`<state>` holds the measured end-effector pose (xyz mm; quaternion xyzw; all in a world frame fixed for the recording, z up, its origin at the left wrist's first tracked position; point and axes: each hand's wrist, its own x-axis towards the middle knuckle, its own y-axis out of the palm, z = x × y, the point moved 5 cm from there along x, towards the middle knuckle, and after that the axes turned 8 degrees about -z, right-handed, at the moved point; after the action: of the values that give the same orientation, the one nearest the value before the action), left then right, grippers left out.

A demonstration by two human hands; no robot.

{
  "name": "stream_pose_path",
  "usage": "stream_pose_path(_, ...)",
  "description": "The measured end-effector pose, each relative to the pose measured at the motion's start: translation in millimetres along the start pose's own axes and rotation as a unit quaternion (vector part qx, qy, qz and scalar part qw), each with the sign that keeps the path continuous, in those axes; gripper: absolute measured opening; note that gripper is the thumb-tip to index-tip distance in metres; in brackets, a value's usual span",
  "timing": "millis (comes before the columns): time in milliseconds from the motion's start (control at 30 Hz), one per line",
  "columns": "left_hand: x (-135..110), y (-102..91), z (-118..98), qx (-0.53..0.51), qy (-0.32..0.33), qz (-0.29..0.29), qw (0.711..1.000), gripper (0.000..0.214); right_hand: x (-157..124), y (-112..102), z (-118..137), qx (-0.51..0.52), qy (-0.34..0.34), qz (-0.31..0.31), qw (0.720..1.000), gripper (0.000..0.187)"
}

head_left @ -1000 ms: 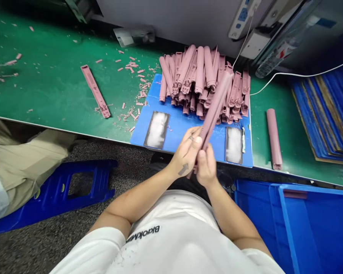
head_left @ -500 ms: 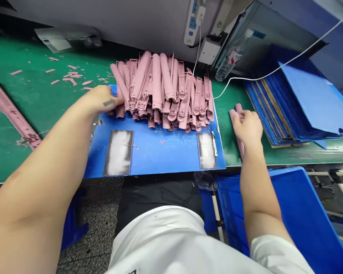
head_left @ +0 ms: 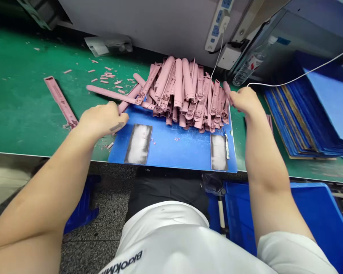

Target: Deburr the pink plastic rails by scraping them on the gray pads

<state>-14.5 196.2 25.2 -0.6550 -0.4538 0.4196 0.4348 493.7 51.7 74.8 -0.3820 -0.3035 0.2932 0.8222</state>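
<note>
A heap of long pink plastic shells, some rounded side up and some with their ribbed insides showing, lies on a blue sheet. At the heap's left side, my left hand is closed around the near end of one pink shell; its fingertips are partly hidden. Another long pink shell sticks out leftward just beyond that hand. My right hand grips a pink shell at the heap's right edge. Behind my right forearm, more pink pieces partly show on the green table.
A single pink shell and small pink scraps lie on the green table to the left. Blue sheets are stacked at right, near a plastic bottle and a white cable. A blue bin stands below.
My right hand has left the pink pieces on the right for the heap's right edge. Shells at the heap's left now spread outward, near my left hand. The view has shifted left.
</note>
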Motion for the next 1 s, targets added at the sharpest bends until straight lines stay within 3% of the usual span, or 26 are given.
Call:
stream_pose_path(67,-24.8,-11.4,3.9,0.118,0.036,0.046,0.991,0.032,-41.2,-15.4,-16.5,0.11,0.054,-0.004,0.992,0.03)
stream_pose_path(133,-43.8,-16.3,10.5,0.128,0.055,0.084,0.987,0.035,-91.5,-25.6,-27.5,0.268,0.105,-0.029,0.957,0.03)
stream_pose_path(233,-60.1,-16.7,18.7,0.092,0.056,0.076,0.991,0.034,-168.2,-22.5,-25.3,0.432,0.12,-0.029,0.893,0.061)
stream_pose_path(300,-65.4,-18.1,20.4,0.071,0.053,0.03,0.996,0.033,-210.7,-10.6,-13.6,0.483,0.126,0.0,0.867,0.064)
stream_pose_path(433,-74.0,-30.1,24.6,0.06,0.036,-0.055,0.996,0.021,-262.7,11.6,19.8,0.545,0.128,0.02,0.829,0.043)
stream_pose_path(500,-80.9,-31.3,29.5,0.021,0.024,-0.045,0.998,0.026,-277.4,21.5,37.8,0.541,0.119,0.041,0.832,0.041)
stream_pose_path(567,-92.4,-19.8,29.1,-0.133,0.019,0.013,0.991,0.036,-290.4,32.5,55.3,0.535,0.114,0.063,0.835,0.044)
stream_pose_path(633,-108.1,1.0,18.2,-0.364,0.003,0.056,0.93,0.044,-303.4,45.2,73.9,0.541,0.107,0.079,0.831,0.045)
stream_pose_path(700,-125.2,28.0,-2.0,-0.55,-0.028,0.065,0.832,0.055,-315.1,61.0,94.7,0.544,0.09,0.101,0.828,0.046)
stream_pose_path(800,-147.9,68.9,-42.2,-0.684,-0.053,0.051,0.726,0.062,-325.5,85.7,125.1,0.506,0.03,0.146,0.849,0.047)
stream_pose_path(867,-157.1,87.0,-65.4,-0.719,-0.047,0.031,0.693,0.058,-326.1,96.4,138.8,0.461,-0.028,0.143,0.875,0.049)
stream_pose_path(1000,-157.3,98.7,-81.0,-0.716,-0.027,-0.078,0.693,0.06,-325.2,105.8,145.1,0.404,-0.08,0.125,0.903,0.051)
